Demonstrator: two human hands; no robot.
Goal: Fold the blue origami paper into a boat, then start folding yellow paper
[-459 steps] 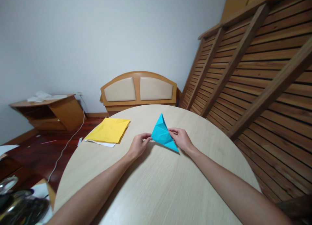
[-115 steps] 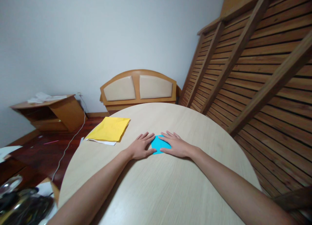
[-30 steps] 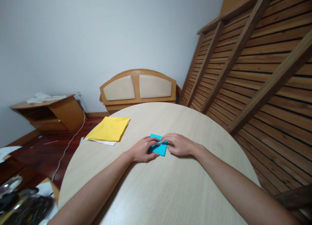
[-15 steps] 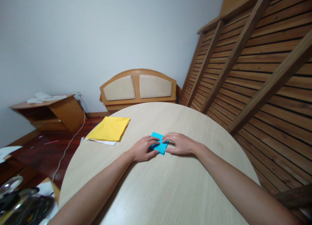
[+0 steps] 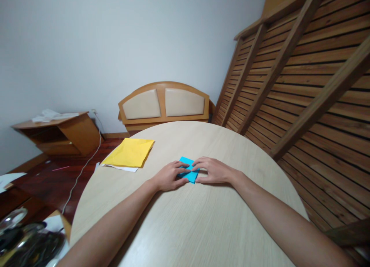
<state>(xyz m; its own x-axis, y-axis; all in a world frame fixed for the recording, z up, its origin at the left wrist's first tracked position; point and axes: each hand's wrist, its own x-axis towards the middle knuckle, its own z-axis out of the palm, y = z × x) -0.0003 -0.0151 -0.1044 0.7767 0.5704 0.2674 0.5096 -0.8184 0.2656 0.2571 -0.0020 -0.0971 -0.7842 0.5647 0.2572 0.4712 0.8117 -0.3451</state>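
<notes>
A small piece of folded blue paper (image 5: pixel 191 176) lies on the round pale wooden table (image 5: pixel 202 224), between my two hands. From the left, my left hand (image 5: pixel 168 176) rests over its left side, fingers pressing on top and thumb along the near edge. My right hand (image 5: pixel 213 170) is bent at the right edge, index fingertip on the paper and thumb low by the near right corner. The fingertips of both hands come close together over the middle. Parts of the paper are hidden under the fingers.
Yellow paper (image 5: pixel 130 152) lies over white sheets (image 5: pixel 127 169) on the table's left. A wooden headboard (image 5: pixel 161 101) stands beyond the table, slatted wooden panels (image 5: pixel 277 81) lean on the right. On the left are a low cabinet (image 5: pixel 83 134), a white cable (image 5: pixel 83 169) and clutter.
My left fingers have shifted slightly right across the blue paper, toward my right fingertips. Otherwise the hands and paper stay nearly where they were.
</notes>
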